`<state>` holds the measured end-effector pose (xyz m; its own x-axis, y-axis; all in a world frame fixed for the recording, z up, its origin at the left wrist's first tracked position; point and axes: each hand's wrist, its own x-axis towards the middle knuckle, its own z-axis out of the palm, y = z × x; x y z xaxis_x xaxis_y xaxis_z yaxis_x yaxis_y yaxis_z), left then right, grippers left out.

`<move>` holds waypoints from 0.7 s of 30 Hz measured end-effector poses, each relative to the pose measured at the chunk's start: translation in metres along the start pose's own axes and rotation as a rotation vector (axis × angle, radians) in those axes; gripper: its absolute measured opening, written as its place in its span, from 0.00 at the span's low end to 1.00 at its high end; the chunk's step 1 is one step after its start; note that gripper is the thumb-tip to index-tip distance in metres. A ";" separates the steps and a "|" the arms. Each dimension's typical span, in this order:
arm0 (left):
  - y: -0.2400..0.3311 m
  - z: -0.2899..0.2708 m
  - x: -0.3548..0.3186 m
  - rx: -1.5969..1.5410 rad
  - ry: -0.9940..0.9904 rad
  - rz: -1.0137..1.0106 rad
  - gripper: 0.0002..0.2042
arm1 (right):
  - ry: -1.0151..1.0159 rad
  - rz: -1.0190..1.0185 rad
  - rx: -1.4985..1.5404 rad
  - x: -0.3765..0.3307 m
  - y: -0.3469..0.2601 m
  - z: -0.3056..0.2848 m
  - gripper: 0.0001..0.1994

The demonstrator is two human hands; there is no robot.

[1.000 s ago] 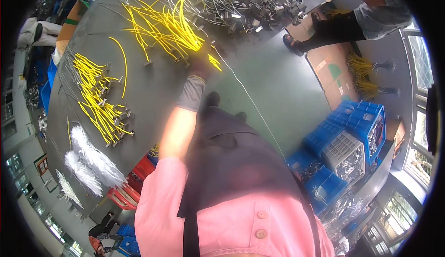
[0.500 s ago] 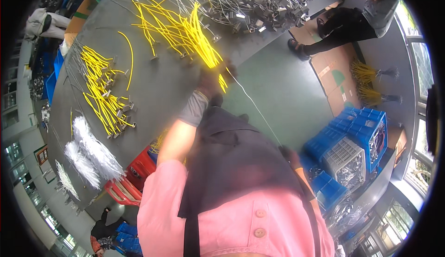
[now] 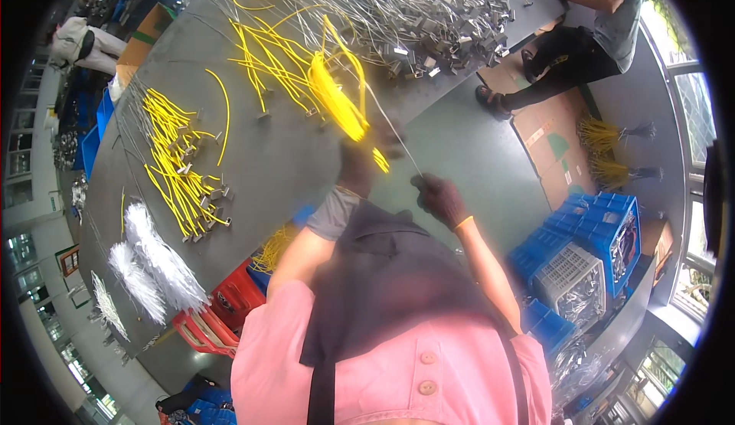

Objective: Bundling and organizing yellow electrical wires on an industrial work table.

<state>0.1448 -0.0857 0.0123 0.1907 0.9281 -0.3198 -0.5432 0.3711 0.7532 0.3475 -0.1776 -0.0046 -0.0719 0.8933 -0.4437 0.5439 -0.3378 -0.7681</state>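
Note:
My left hand, in a dark glove, is closed round a bundle of yellow cables at the table's near edge. The cables' short lower ends stick out below the fist. A thin pale wire runs from the bundle to my right hand. That hand, gloved too, pinches the wire's lower end over the floor, in front of my dark apron. Beyond the bundle, more loose yellow cables lie spread on the grey table.
Wires with metal clips are heaped at the far side. Another yellow cable pile and white strand bundles lie left. A red stool stands below. Blue crates stand right; a co-worker stands at the far right.
My right hand has risen from low at the right, toward my left hand, still on the pale wire. A loop of yellow cable now stands out from the bundle's top.

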 end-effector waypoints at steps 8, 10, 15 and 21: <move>0.066 -0.009 0.010 0.364 0.104 0.272 0.16 | -0.121 0.035 -0.151 -0.063 0.017 -0.010 0.13; 0.057 -0.009 0.010 0.217 0.187 0.164 0.15 | -0.075 0.041 -0.010 -0.090 0.029 -0.015 0.13; 0.000 -0.008 0.008 0.123 0.252 -0.118 0.11 | 0.098 -0.118 0.169 -0.141 0.174 0.025 0.14; -0.030 0.022 0.008 0.036 0.133 -0.201 0.11 | 0.060 0.093 0.059 -0.101 0.073 -0.002 0.14</move>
<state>0.1803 -0.0885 -0.0002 0.1817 0.8242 -0.5363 -0.4749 0.5511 0.6861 0.3959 -0.2923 -0.0151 0.0281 0.8728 -0.4873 0.4957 -0.4355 -0.7514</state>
